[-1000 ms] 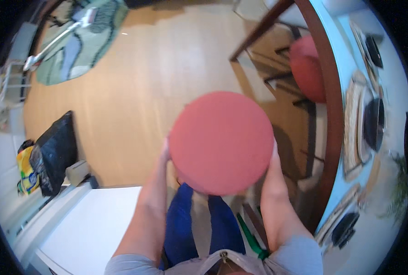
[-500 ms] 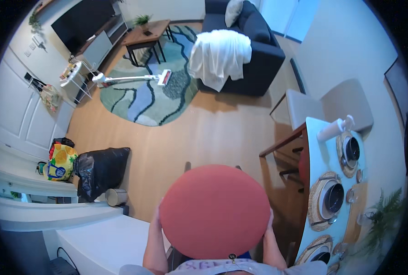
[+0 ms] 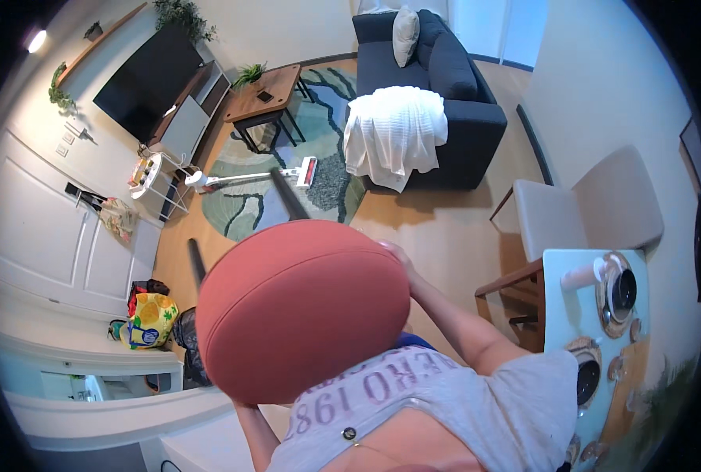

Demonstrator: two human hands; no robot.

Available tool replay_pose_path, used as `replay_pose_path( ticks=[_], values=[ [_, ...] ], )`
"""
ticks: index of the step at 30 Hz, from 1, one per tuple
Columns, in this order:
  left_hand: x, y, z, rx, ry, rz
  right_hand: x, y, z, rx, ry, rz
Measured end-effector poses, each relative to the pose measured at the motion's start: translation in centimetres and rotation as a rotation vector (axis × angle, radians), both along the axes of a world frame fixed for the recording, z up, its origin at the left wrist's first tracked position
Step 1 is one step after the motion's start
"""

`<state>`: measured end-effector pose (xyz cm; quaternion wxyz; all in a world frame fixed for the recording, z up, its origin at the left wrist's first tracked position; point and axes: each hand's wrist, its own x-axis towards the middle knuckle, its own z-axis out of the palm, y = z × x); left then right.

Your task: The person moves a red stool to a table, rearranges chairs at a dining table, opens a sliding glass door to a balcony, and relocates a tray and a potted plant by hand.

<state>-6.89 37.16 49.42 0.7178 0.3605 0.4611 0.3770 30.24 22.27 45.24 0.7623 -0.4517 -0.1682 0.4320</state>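
Observation:
A stool with a round, red padded seat (image 3: 303, 307) is held up against my front, tilted, with two dark legs (image 3: 287, 194) pointing away from me. My right hand (image 3: 395, 253) grips the seat's far right edge, its fingers partly out of sight behind the rim. Below the near left edge my left hand (image 3: 245, 409) supports the seat; its fingers are mostly hidden by the stool.
Right of me stand a beige chair (image 3: 551, 216) and a glass-topped table (image 3: 559, 315) with place settings. A black bag (image 3: 189, 338) and yellow shopping bag (image 3: 152, 318) sit left. A stick vacuum (image 3: 256, 178) lies on the rug, near the sofa (image 3: 476, 130).
The stool has come up and to the left, tipping so that its legs show on the far side. My right hand has moved to the far edge. The view has swung too.

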Motion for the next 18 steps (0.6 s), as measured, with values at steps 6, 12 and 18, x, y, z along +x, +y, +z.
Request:
replay_pose_path(
  ticks=[6, 12, 18],
  values=[
    [6.4, 5.9, -1.5, -0.029, 0.013, 0.129, 8.3, 14.3, 1.3, 0.068, -0.228, 0.239],
    [15.0, 18.0, -4.3, -0.042, -0.011, 0.154, 17.5, 28.7, 0.8, 0.101, -0.358, 0.297],
    [25.8, 33.7, -4.2, -0.022, -0.071, 0.083, 27.5, 37.6, 1.2, 0.083, -0.219, 0.196]
  ],
)
